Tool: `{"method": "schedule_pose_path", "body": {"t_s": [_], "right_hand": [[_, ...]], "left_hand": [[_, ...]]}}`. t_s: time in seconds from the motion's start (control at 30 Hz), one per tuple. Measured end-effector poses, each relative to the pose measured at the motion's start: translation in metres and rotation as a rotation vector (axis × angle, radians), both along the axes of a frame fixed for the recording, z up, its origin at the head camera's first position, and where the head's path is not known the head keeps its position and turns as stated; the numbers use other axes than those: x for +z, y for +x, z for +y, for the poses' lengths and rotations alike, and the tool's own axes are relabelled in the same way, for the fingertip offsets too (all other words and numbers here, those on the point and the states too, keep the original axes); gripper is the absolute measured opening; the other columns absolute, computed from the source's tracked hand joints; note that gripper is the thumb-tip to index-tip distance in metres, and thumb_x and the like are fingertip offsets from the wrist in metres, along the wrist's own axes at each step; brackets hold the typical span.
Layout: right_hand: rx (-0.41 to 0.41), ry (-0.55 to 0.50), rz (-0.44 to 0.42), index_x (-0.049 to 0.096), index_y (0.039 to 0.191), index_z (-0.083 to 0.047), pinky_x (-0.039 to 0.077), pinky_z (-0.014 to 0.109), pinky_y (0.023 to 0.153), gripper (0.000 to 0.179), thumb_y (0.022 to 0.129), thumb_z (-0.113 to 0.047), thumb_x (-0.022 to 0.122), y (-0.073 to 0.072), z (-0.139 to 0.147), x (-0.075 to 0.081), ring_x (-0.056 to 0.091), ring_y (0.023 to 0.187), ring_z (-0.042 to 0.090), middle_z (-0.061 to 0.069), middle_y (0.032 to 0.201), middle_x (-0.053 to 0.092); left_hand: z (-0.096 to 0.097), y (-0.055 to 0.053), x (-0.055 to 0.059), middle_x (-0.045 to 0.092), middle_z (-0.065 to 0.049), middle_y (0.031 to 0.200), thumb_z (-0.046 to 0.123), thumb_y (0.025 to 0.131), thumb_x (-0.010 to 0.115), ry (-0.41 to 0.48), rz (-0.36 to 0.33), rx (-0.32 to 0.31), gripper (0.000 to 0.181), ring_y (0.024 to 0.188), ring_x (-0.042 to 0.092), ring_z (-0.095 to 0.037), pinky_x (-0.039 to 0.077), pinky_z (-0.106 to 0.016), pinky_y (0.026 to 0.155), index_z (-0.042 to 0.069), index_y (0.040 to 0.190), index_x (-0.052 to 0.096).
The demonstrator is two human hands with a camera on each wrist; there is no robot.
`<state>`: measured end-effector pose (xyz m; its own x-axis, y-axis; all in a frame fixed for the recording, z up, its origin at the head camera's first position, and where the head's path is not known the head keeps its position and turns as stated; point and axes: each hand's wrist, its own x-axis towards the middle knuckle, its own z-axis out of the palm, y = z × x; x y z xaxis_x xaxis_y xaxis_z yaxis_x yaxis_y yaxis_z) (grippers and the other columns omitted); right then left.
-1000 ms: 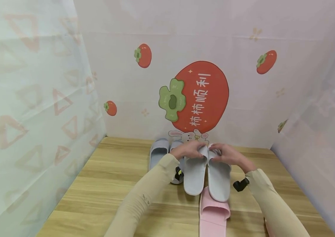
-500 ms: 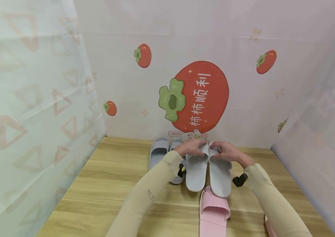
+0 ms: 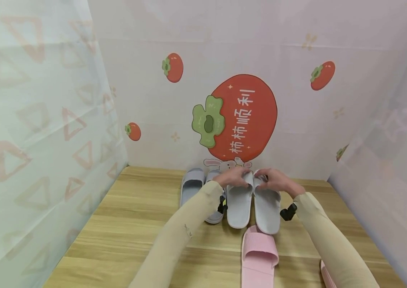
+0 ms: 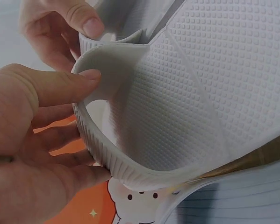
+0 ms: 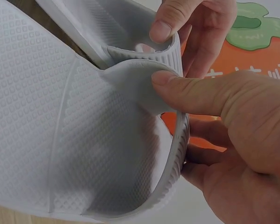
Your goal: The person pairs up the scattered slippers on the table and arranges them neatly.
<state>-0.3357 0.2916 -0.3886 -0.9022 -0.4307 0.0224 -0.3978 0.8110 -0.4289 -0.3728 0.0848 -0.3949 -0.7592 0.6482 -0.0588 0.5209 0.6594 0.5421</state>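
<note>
Two light grey slippers stand side by side near the back wall, heels towards me. The left grey slipper (image 3: 239, 208) has my left hand (image 3: 233, 177) on its ribbed strap. My right hand (image 3: 276, 182) grips the strap of the right grey slipper (image 3: 267, 212). In the left wrist view, the thumb of my left hand (image 4: 32, 140) hooks inside the strap opening while the fingers lie outside. The right wrist view shows my right hand (image 5: 238, 135) pinching its slipper's strap (image 5: 170, 177) the same way. The toe ends are partly hidden by my hands.
Left of the hands is a pair of blue-grey slippers (image 3: 192, 190), one partly behind my left forearm. A pink slipper (image 3: 259, 256) lies in front of the right grey one. Another pink slipper (image 3: 327, 276) is half hidden by my right sleeve. Patterned walls surround the wooden table (image 3: 128, 232).
Both hands have carried the grey slippers away from me towards the back wall and slightly right. More of the front pink slipper's toe shows. The blue-grey pair has stayed put.
</note>
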Motion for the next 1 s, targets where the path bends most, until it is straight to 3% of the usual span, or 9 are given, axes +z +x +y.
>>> {"method": "schedule_pose_path", "body": {"t_s": [0.2,0.63,1.0], "right_hand": [[-0.026,0.018,-0.024,0.067,0.120,-0.009,0.047,0.052,0.095,0.044,0.080,-0.021,0.080,-0.007,0.001,0.000,0.056,0.104,0.029,0.018,0.124,0.064],[-0.050,0.021,-0.047,0.068,0.117,-0.007,0.047,0.040,0.083,0.040,0.080,-0.015,0.079,-0.021,0.005,-0.007,0.054,0.093,0.025,0.015,0.113,0.066],[-0.066,0.011,-0.040,0.069,0.116,-0.007,0.044,0.036,0.082,0.040,0.078,-0.015,0.080,-0.032,0.006,-0.023,0.054,0.094,0.027,0.015,0.114,0.066]], "left_hand": [[0.002,-0.008,-0.006,0.054,-0.004,0.143,0.017,0.087,0.073,0.055,-0.051,0.012,0.066,0.119,0.054,-0.014,0.046,-0.034,0.105,0.011,0.147,0.045],[0.011,-0.020,-0.016,0.050,-0.002,0.147,0.018,0.086,0.074,0.107,-0.162,0.080,0.069,0.124,0.052,-0.015,0.045,-0.039,0.107,0.019,0.148,0.044],[0.014,-0.022,-0.031,0.051,0.000,0.147,0.018,0.087,0.074,0.086,-0.097,0.129,0.068,0.126,0.052,-0.016,0.043,-0.039,0.109,0.018,0.148,0.044]]}}
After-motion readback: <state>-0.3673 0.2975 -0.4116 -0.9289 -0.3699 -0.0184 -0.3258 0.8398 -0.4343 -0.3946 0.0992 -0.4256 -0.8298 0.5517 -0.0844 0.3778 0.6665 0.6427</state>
